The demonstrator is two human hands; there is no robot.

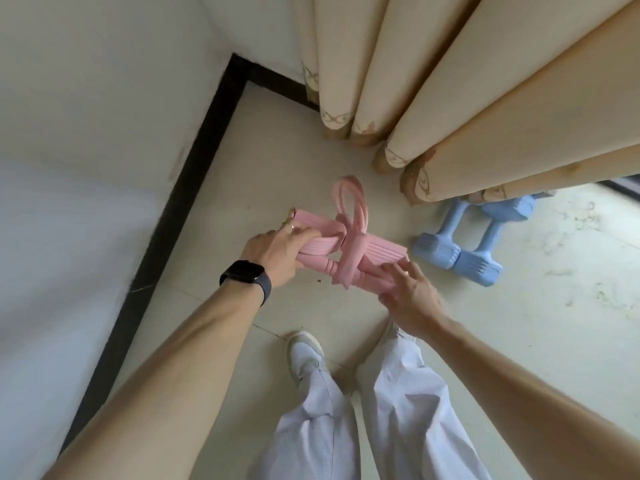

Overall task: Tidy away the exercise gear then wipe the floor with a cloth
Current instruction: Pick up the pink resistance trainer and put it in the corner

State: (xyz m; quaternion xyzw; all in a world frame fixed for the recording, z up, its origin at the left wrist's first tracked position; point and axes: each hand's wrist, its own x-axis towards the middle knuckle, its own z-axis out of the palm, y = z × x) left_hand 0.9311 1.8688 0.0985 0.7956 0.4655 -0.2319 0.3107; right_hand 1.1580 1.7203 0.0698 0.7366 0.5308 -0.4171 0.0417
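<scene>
A pink pedal resistance puller (374, 252), with its bands wrapped around the bars and a loop sticking up, is held low over the floor near the room's corner. My left hand (277, 252) grips its left end, fingers curled over the bars. My right hand (407, 289) holds the right end from below, fingers wrapped on the lower bar. Two light blue dumbbells (464, 249) lie side by side on the floor just to the right, partly under the curtain.
Beige curtains (450, 98) hang to the floor at the back right. A white wall with a black skirting board (180, 202) runs along the left. My legs in white trousers and a white shoe (304, 351) stand on the pale tiled floor below the hands.
</scene>
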